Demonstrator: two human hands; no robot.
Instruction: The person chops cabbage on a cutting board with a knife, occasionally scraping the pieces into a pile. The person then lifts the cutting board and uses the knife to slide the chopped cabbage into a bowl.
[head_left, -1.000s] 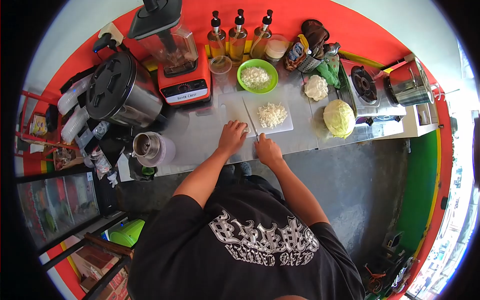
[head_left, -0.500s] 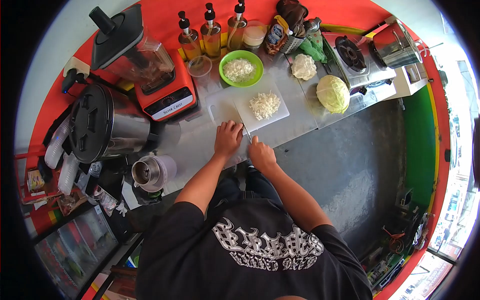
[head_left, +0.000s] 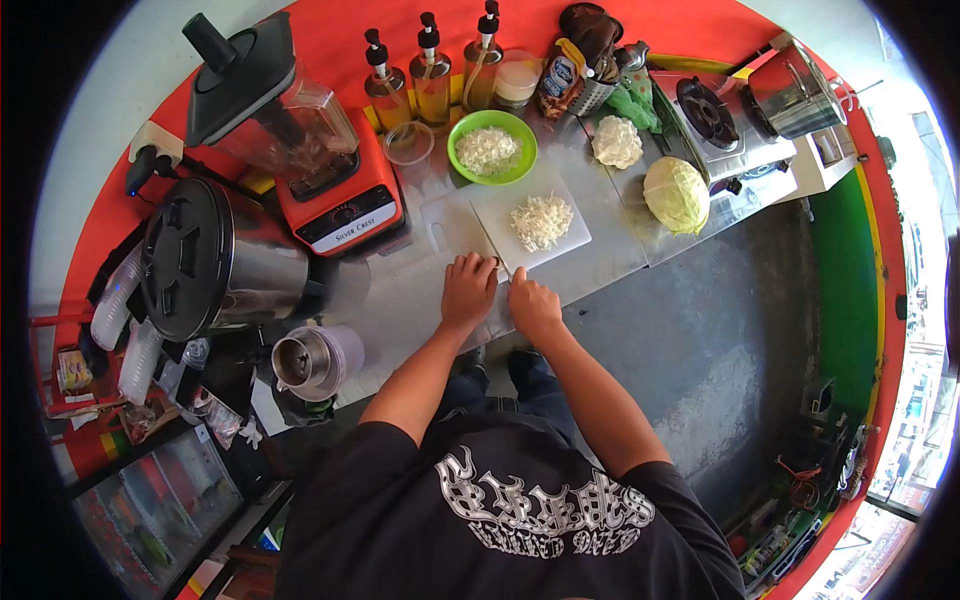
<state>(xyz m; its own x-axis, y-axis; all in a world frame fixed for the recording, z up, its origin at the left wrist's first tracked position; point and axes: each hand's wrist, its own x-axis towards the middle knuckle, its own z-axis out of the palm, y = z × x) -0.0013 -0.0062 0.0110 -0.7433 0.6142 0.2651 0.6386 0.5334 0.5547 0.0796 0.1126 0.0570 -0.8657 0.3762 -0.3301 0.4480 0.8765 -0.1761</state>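
Behind cutting board, green bowl, shredded cabbage

Counter brushed metal (dull sheen); cutting board matt white plastic.

Black T-shirt, white gothic lettering
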